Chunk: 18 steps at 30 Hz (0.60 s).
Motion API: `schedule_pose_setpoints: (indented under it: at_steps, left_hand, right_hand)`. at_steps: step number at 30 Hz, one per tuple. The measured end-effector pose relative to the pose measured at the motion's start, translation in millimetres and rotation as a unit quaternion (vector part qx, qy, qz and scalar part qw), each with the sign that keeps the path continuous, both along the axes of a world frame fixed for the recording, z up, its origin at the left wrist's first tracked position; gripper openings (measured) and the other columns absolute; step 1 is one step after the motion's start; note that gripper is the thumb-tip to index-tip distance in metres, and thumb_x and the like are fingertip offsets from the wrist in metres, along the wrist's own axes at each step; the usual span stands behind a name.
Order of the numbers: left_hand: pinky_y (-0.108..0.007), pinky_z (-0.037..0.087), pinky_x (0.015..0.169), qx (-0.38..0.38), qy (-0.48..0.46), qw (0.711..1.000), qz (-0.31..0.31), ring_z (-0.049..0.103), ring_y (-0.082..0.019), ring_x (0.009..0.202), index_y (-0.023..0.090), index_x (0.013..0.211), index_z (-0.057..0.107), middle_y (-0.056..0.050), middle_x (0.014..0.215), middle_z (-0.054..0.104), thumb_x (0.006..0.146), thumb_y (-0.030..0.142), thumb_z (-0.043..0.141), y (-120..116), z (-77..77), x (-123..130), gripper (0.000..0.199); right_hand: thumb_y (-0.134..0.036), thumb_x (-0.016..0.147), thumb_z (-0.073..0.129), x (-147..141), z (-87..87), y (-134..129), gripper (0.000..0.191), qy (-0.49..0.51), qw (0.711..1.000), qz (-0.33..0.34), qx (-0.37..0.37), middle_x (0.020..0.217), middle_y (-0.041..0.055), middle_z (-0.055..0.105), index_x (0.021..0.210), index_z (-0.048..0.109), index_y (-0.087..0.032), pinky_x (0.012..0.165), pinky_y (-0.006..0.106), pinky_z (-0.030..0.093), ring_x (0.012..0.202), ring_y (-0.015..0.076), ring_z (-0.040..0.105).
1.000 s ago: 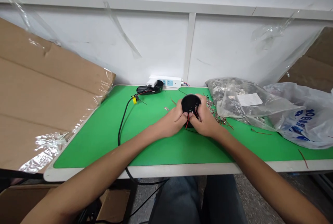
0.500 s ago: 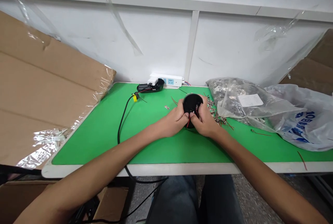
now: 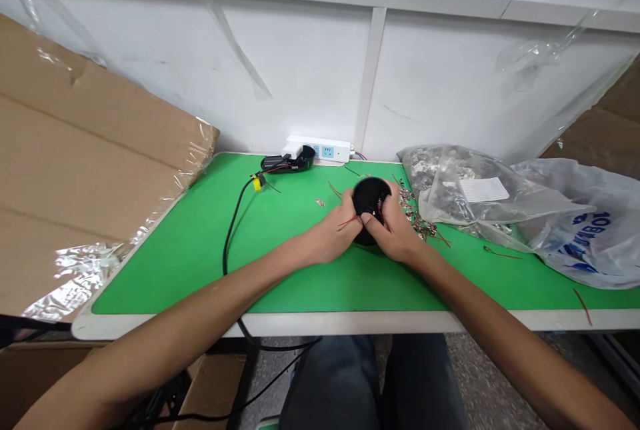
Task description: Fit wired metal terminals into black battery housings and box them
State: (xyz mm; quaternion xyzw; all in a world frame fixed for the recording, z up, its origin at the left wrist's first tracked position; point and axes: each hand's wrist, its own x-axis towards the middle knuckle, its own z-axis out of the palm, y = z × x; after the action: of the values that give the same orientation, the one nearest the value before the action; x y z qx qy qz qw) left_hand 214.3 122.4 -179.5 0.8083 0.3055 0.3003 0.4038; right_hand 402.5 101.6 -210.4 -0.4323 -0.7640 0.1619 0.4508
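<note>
— Where's the piece you're working on?

— The round black housing [image 3: 370, 207] sits on the green desk [image 3: 210, 263], near its back middle, between your two hands. Your left hand [image 3: 333, 238] is closed around its left side with a thin red wire [image 3: 349, 221] running across the fingers; your right hand [image 3: 395, 233] is wrapped on the right side, thumb pressed at the rim.

— How will it handle?

— Judging by its look, it's light, rigid plastic, smooth enough to slip. Grip it by the outer rim, as you do now. The wires are thin and likely fragile, so don't pull on them.

— Which way does it face?

— It's a disc, so there's no long axis; its open face tilts up toward you. Loose metal terminals [image 3: 417, 220] lie just beside your right hand.
</note>
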Motion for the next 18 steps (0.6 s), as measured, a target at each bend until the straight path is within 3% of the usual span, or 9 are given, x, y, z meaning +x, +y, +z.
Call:
schedule_pose_setpoints:
  at_steps: [3, 7, 12, 18]
  left_hand:
    - [-0.039, 0.052, 0.085, -0.012, 0.019, 1.000, -0.010, 0.059, -0.023, 0.094, 0.014, 0.134, 0.039, -0.010, 0.108, 0.062, 0.103, 0.030, 0.038, -0.5, 4.6, -1.4, 0.035]
    - [-0.041, 0.052, 0.091, 0.016, 0.013, 1.000, -0.021, 0.060, -0.024, 0.098, 0.011, 0.146, 0.035, -0.010, 0.106, 0.061, 0.102, 0.028, 0.038, 1.4, 5.1, -2.9, 0.047]
    - [-0.044, 0.051, 0.098, 0.025, 0.018, 0.999, -0.032, 0.062, -0.026, 0.102, 0.009, 0.147, 0.036, -0.008, 0.097, 0.061, 0.105, 0.033, 0.037, 3.4, 0.9, -4.0, 0.049]
    - [-0.048, 0.049, 0.106, 0.036, 0.023, 0.999, -0.025, 0.060, -0.030, 0.119, 0.009, 0.153, 0.030, -0.018, 0.129, 0.060, 0.104, 0.032, 0.037, 4.0, -1.9, -3.2, 0.054]
  right_hand:
    - [-0.047, 0.101, 0.051, 4.0, 1.3, 2.4, 0.061, 0.008, 1.000, 0.021, -0.003, 0.141, 0.0196, 0.048, 0.149, 0.031, -0.015, 0.121, 0.061, 0.040, 0.134, 0.0347, 0.051]
    - [-0.046, 0.102, 0.048, 8.4, 2.9, 4.7, 0.050, 0.018, 0.999, 0.039, 0.017, 0.140, 0.0178, 0.048, 0.141, 0.039, -0.017, 0.123, 0.059, 0.039, 0.134, 0.0329, 0.050]
    - [-0.048, 0.103, 0.047, 9.6, 2.5, 6.0, 0.050, 0.019, 0.998, 0.047, 0.041, 0.140, 0.0171, 0.048, 0.142, 0.039, -0.018, 0.122, 0.058, 0.039, 0.134, 0.0324, 0.050]
    - [-0.049, 0.105, 0.046, 10.5, -1.8, 8.1, 0.051, 0.004, 0.998, 0.047, 0.051, 0.140, 0.0170, 0.049, 0.144, 0.036, -0.019, 0.124, 0.058, 0.037, 0.137, 0.0320, 0.049]
